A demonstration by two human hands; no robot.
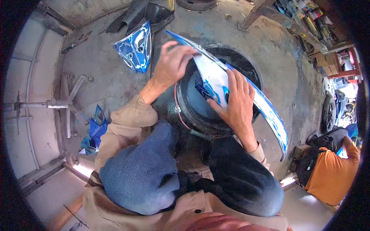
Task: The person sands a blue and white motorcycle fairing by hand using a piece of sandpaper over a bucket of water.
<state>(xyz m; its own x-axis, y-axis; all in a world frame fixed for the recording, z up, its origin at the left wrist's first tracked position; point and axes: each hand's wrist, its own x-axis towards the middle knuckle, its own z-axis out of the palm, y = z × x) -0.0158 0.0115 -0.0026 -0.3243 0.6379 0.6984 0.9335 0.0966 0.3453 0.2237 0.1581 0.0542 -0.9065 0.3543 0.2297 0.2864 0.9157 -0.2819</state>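
A long, curved blue-and-white plastic body panel (216, 75), like a motorcycle fairing, lies slantwise over a round black tub (256, 65) of cloudy water. My right hand (237, 104) grips its middle, fingers over the upper face and thumb on the near edge. My left hand (171, 65) is bent at the panel's upper left part, fingers curled together with the tips at its edge. Those fingers are slightly blurred, and anything under them is hidden. Left of the tub, a smaller blue-and-white panel (135, 48) rests on the floor.
Dark plastic parts (148, 15) lie at the far left. A blue piece (98, 129) sits by my left knee, near a metal stand (71, 104). A reddish hose (178, 102) runs along the tub. At right are a person in orange (333, 171), a wheel (328, 113) and cluttered shelves (312, 27).
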